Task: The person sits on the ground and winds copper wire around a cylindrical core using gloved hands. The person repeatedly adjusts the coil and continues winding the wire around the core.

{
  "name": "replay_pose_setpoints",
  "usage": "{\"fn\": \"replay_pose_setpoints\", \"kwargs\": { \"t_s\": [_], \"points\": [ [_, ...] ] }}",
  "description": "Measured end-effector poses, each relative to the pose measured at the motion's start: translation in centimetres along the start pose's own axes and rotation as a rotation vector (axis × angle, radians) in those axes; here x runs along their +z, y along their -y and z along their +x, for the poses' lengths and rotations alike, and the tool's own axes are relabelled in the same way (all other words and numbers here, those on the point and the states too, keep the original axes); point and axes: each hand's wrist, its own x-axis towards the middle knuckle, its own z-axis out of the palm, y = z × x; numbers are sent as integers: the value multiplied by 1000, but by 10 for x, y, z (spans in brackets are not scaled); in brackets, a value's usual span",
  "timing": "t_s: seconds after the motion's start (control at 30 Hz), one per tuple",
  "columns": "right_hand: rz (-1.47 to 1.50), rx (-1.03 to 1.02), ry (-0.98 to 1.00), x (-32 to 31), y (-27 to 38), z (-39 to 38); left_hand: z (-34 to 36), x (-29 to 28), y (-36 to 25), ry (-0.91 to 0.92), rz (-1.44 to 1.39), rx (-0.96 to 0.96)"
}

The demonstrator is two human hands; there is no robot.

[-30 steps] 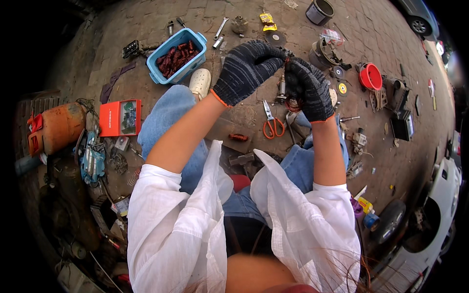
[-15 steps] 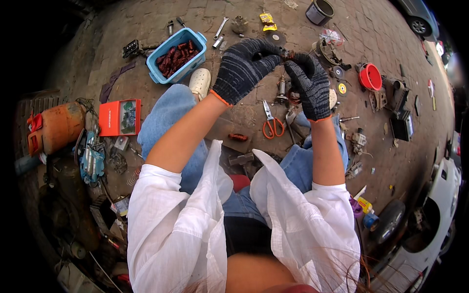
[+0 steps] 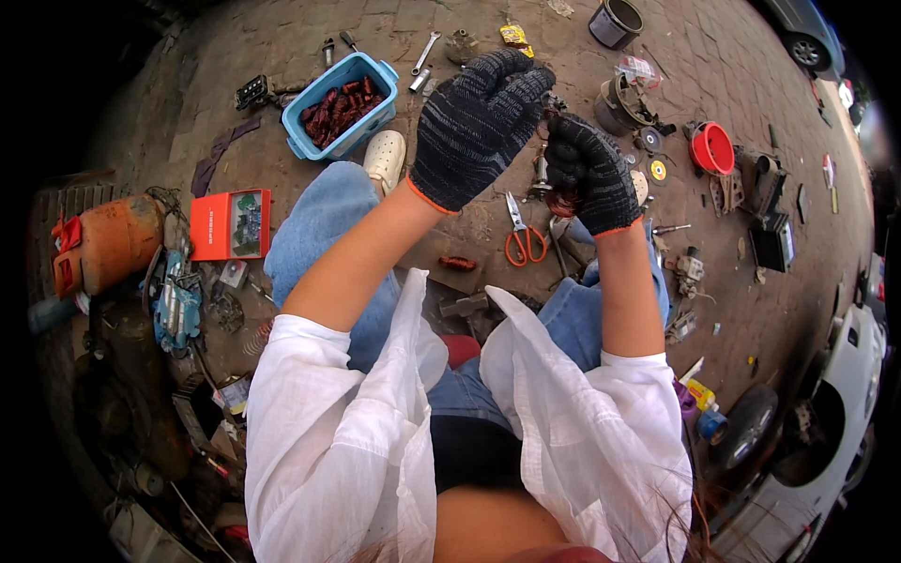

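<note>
My left hand (image 3: 481,129), in a dark grey knit glove with an orange cuff, is raised in front of me, back upward and fingers curled. My right hand (image 3: 591,175), gloved the same way, is closed just right of it. A small dark part with a coppery tint (image 3: 552,105) shows in the gap between the hands; the fingers hide most of it. Below the hands lie orange-handled scissors (image 3: 526,248) and a metal shaft-like part (image 3: 541,178). A reddish copper coil (image 3: 562,204) peeks out beside the right glove.
A blue tub (image 3: 294,138) of dark red coils stands front left, near a wrench (image 3: 426,53). A red bowl (image 3: 711,148), grinding discs (image 3: 657,170) and metal parts lie to the right. An open red box (image 3: 209,228) and an orange gas cylinder (image 3: 120,246) are at left.
My left hand has rolled over and risen slightly, so its back and curled fingers now show. My right hand has turned inward and dropped a little, its fingers more tightly closed.
</note>
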Motion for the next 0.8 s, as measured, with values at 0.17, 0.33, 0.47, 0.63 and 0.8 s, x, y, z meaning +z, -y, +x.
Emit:
{"fn": "replay_pose_setpoints", "kwargs": {
  "t_s": [0.17, 0.33, 0.47, 0.63, 0.8],
  "points": [
    [406, 130, 166, -10, -1, 7, -4, 1, 3, 35, 42, 218],
    [311, 164, 170, -8, -4, 4, -5, 3, 2, 37, 114, 163],
    [141, 89, 109, -5, -2, 2, -6, 3, 2, 47, 108, 132],
    [-249, -126, -18, 3, -1, -5, -7, 7, 2, 84, -6, 13],
    [-607, -372, -10, 3, -3, -3, -9, 6, 3, 144, -81, -72]
  ]
}}
